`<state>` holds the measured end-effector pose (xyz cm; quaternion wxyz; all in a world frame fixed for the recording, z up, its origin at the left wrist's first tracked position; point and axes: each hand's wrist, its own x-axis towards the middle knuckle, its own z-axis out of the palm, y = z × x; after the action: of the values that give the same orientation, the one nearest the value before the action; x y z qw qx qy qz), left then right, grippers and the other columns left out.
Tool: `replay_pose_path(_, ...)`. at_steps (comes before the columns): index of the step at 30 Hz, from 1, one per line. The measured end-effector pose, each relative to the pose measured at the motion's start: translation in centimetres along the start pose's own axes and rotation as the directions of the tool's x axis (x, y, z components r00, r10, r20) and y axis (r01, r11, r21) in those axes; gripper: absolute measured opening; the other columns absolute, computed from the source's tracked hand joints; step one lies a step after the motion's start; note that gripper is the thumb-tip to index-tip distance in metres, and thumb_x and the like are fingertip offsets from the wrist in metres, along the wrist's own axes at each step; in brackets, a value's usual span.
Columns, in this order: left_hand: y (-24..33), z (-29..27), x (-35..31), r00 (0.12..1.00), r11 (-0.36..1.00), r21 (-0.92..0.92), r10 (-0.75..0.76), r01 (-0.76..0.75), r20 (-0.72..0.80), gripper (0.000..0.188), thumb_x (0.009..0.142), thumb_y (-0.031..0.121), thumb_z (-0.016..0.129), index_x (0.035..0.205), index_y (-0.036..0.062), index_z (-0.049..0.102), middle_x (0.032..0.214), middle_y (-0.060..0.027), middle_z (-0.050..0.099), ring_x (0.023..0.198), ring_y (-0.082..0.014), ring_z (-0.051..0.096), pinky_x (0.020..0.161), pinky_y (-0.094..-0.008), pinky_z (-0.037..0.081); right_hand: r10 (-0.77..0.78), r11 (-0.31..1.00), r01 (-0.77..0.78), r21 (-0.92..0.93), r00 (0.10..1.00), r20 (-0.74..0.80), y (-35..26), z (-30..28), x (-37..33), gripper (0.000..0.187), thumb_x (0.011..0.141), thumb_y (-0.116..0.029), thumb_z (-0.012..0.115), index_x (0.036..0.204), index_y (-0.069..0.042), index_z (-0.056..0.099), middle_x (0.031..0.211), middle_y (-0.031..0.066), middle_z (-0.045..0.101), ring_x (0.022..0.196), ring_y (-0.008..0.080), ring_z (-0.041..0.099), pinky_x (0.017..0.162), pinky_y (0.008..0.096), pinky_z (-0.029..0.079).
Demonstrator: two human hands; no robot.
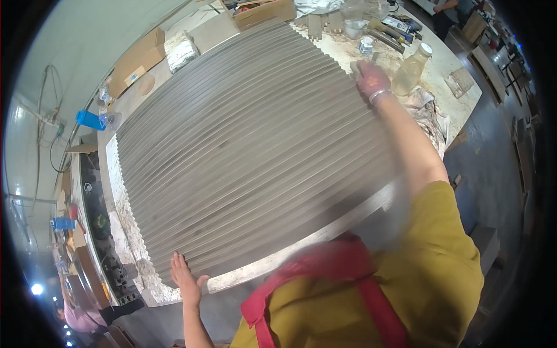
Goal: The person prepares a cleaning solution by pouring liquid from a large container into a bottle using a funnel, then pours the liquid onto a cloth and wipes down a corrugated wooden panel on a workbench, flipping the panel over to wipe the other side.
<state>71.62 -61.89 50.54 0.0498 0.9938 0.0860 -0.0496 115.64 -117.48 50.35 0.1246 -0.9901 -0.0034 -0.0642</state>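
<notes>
A large panel of slatted grey strips [243,139], with a ridged surface and zigzag side edges, covers most of the table. My left hand [185,281] is bare and rests at the panel's near left corner, fingers stretched out and thumb apart. Over at the far right edge of the panel is my right hand [373,80], in a pinkish-red glove. Motion blurs it a little. Its fingers are curled around something small that I cannot make out.
Right of the panel stand a bottle of yellowish liquid [412,69], a small white-and-blue jar [365,46], a stained cloth [426,113] and hand tools [386,40]. Cardboard boxes [136,62] and a white bundle [180,51] lie along the far left. Another person [84,316] is at the lower left.
</notes>
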Motion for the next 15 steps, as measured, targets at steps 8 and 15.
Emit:
replay_pose_path(8,-0.4,0.4,-0.9,0.999,0.998,-0.06,-0.031,0.032,0.014,0.105,0.059,0.028,0.079,0.142,0.0021,0.022,0.15,-0.0174,0.02,0.138,-0.0379,0.017,0.11,-0.0507,0.014,-0.651,0.748,0.633,0.2,0.758,0.033,-19.9,4.6,-6.7,0.031,0.094,-0.033,0.042,0.112,-0.015,0.059,0.112,0.0156,0.062,0.105,0.0349,0.057,0.09,0.0464,0.045)
replay_pose_path(15,-0.7,0.6,-0.6,0.999,0.997,-0.071,-0.035,0.036,0.012,0.104,0.06,0.034,0.078,0.142,0.002,0.023,0.15,-0.0186,0.02,0.138,-0.0386,0.017,0.11,-0.0528,0.013,0.075,0.976,-0.101,-0.192,0.988,-0.135,-1.2,-0.2,3.3,0.02,0.085,-0.019,0.049,0.098,-0.011,0.062,0.089,0.0197,0.065,0.083,0.0362,0.064,0.072,0.0465,0.05)
